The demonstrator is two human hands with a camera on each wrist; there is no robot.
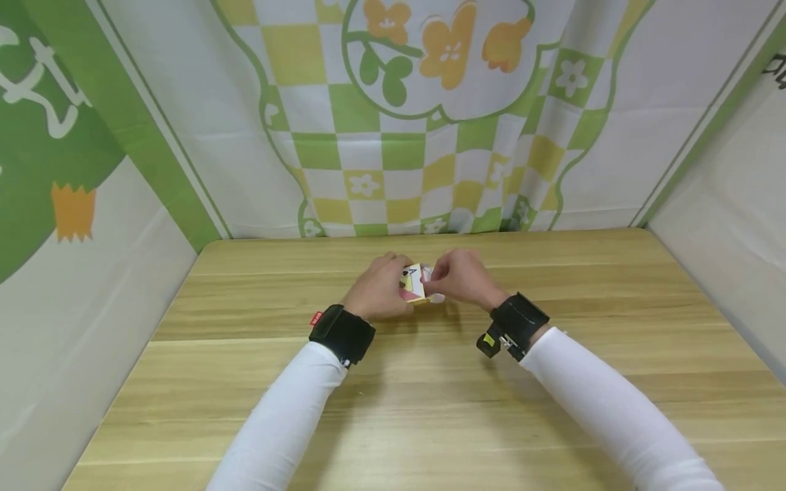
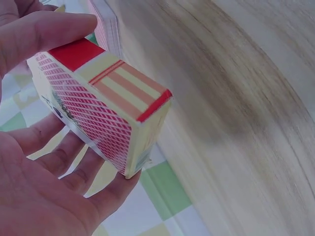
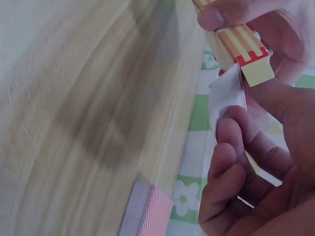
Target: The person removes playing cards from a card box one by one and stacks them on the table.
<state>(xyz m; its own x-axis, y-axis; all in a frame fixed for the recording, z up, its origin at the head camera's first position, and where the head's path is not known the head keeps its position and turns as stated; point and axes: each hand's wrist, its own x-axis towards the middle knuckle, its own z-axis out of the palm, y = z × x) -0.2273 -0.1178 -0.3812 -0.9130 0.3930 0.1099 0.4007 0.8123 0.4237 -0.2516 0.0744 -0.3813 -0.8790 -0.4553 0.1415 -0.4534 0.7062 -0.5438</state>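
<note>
A small playing-card box [image 1: 413, 281], with an ace printed on its face, is held in my left hand [image 1: 381, 286] above the table. In the left wrist view its red-lattice side and striped edge [image 2: 123, 86] show; the thumb presses on top and the fingers support it from below. My right hand [image 1: 463, 278] is at the box's other end. In the right wrist view its curled fingers pinch a white flap-like piece [image 3: 227, 93] there, next to a pale yellow end tab [image 3: 258, 72]. The thumb's tip is partly hidden.
A stack of cards with a red-patterned back [image 3: 156, 212] stands near the hands, also partly visible in the left wrist view [image 2: 106, 27]. The wooden table [image 1: 430, 409] meets a patterned curtain [image 1: 405, 157] at the back, with cloth walls at both sides.
</note>
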